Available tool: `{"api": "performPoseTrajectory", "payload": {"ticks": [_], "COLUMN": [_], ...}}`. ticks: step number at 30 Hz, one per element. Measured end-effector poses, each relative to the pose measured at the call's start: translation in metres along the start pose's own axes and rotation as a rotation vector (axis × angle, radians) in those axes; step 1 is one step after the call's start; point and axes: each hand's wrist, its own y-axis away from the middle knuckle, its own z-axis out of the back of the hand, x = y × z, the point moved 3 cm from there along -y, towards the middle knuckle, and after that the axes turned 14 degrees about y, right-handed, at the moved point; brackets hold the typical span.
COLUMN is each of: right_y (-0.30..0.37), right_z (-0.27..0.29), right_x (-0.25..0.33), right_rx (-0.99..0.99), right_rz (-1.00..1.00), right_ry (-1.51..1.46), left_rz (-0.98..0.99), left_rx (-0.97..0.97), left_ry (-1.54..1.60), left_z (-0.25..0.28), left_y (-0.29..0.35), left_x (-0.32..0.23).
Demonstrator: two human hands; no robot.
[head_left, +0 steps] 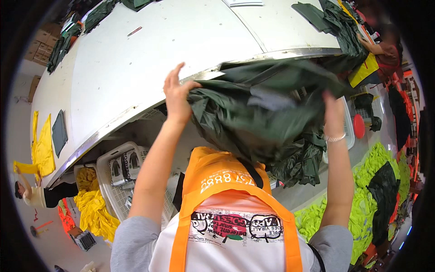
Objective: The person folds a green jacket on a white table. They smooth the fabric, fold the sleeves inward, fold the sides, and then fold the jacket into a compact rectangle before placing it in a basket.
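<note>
A dark green, thin, shiny garment [263,122] is spread in the air in front of me, at the near edge of the white table. Its upper part is smeared by motion, and its lower part hangs in folds above my apron. My left hand [177,97] is at its left top corner, the thumb against the cloth and some fingers pointing up. It appears to hold that corner. My right hand [334,115] is beside the garment's right side, close to the cloth. Motion blurs its fingers, so its grip cannot be made out.
The white table [158,54] curves across ahead, with dark green garments [335,27] at its far right. A person [385,56] works there; another person [34,192] stands at far left by yellow garments [44,145]. White baskets [108,181] and a bright yellow-green heap [358,204] flank me.
</note>
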Motion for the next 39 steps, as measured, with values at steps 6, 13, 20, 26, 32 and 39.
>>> {"api": "performPoseTrajectory", "payload": {"ticks": [6, 13, 20, 26, 32, 39], "right_y": [-0.082, -0.009, 0.126, 0.028, 0.078, 0.048], "right_z": [0.015, -0.059, -0.147, -0.188, -0.223, -0.253], "right_x": [0.08, 0.265, 0.297, 0.244, 0.231, 0.21], "right_rx": [-0.474, -0.558, 0.483, 0.791, 1.39, 0.68], "right_rz": [0.031, 0.621, 1.289, 0.813, 0.626, 0.438], "right_ry": [-0.773, -0.229, -0.295, -0.072, -0.036, -0.448], "left_rz": [0.364, 0.143, 0.454, 0.489, 0.41, 0.305], "left_rx": [0.316, 0.509, -0.134, -0.446, -0.66, -0.803], "left_ry": [0.67, 1.013, 1.216, 1.155, 0.925, 0.529], "left_z": [0.035, 0.083, 0.114, 0.166, 0.198, 0.235], "left_y": [0.001, -0.038, -0.034, -0.008, 0.011, 0.017], "left_x": [0.015, -0.066, -0.02, 0.024, 0.027, 0.035]}}
